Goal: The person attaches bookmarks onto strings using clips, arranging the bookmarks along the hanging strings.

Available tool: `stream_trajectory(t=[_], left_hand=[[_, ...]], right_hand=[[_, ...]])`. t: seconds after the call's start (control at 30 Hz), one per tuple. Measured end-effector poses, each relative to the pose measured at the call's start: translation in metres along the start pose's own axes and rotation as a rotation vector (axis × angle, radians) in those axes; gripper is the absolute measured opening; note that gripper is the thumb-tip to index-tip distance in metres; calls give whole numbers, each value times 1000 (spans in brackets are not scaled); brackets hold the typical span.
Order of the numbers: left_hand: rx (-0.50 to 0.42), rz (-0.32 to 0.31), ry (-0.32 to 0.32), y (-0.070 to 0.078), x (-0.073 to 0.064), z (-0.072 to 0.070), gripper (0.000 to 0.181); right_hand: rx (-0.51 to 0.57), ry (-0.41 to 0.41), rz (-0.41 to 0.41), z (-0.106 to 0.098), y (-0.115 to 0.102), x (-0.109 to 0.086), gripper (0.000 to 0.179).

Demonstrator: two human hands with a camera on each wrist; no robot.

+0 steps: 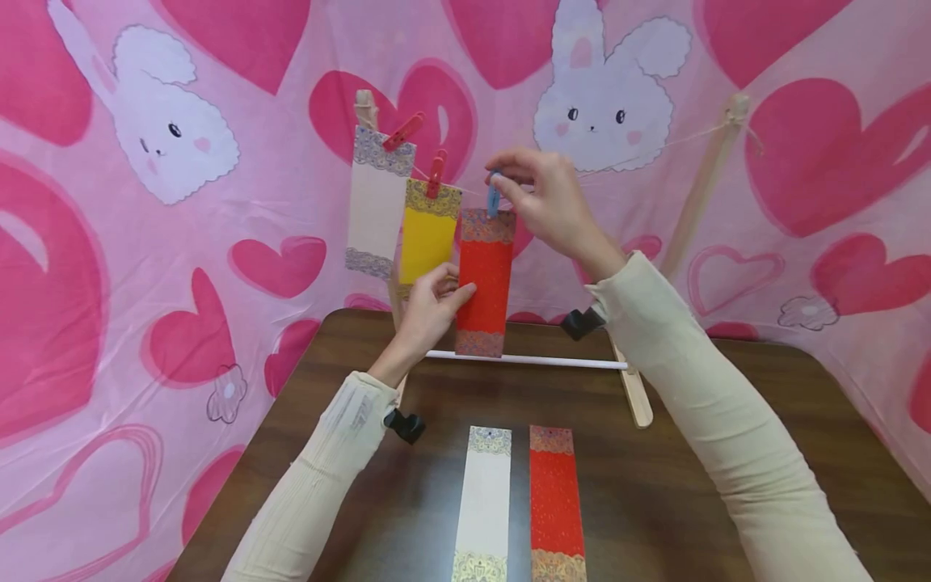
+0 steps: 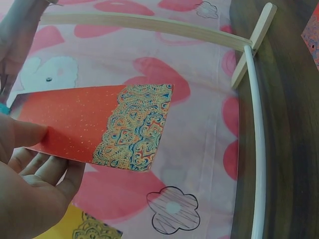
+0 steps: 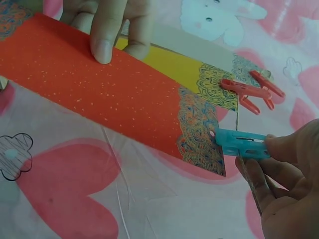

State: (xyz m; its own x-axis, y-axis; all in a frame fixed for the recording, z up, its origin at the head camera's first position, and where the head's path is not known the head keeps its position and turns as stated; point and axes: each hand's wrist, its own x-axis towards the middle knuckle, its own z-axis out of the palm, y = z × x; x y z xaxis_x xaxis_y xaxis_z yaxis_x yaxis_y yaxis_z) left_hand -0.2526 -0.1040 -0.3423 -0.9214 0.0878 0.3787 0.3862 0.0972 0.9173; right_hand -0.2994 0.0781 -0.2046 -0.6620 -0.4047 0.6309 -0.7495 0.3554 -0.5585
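A red card (image 1: 485, 283) with patterned ends hangs upright at the string. My left hand (image 1: 429, 311) pinches its left edge, thumb in front and fingers behind, as the left wrist view shows. At the card's top edge, my right hand (image 1: 553, 198) pinches a blue clothespin (image 3: 242, 143) between thumb and fingers. In the right wrist view the clothespin's tip sits on the card's patterned end, and the string (image 3: 251, 184) passes by it. To the left hang a yellow card (image 1: 429, 234) and a white card (image 1: 378, 198), each under a red clothespin (image 1: 435, 174).
A second white card (image 1: 483, 493) and a second red card (image 1: 554, 493) lie flat on the brown table (image 1: 349, 517). Wooden posts (image 1: 701, 186) hold the string, with a white bar (image 1: 538, 360) between their feet. A pink heart-patterned cloth (image 1: 284, 202) hangs behind.
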Motion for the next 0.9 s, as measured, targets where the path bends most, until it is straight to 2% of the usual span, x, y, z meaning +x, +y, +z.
stream_trajectory(t=[0.2, 0.43, 0.57, 0.77, 0.9], left_hand=[[6, 40, -3, -2, 0, 1, 14], [12, 44, -17, -2, -1, 0, 15], [36, 41, -20, -3, -2, 0, 15], [90, -25, -22, -5, -5, -1, 21], [77, -68, -25, -11, -9, -2, 31]], right_hand=[[-16, -19, 21, 3, 0, -1, 20], [-29, -29, 38, 3, -3, -3, 22], [-104, -52, 42, 1, -5, -6, 28], [-262, -92, 29, 1, -8, -13, 40], [-312, -42, -21, 2, -9, -22, 47]])
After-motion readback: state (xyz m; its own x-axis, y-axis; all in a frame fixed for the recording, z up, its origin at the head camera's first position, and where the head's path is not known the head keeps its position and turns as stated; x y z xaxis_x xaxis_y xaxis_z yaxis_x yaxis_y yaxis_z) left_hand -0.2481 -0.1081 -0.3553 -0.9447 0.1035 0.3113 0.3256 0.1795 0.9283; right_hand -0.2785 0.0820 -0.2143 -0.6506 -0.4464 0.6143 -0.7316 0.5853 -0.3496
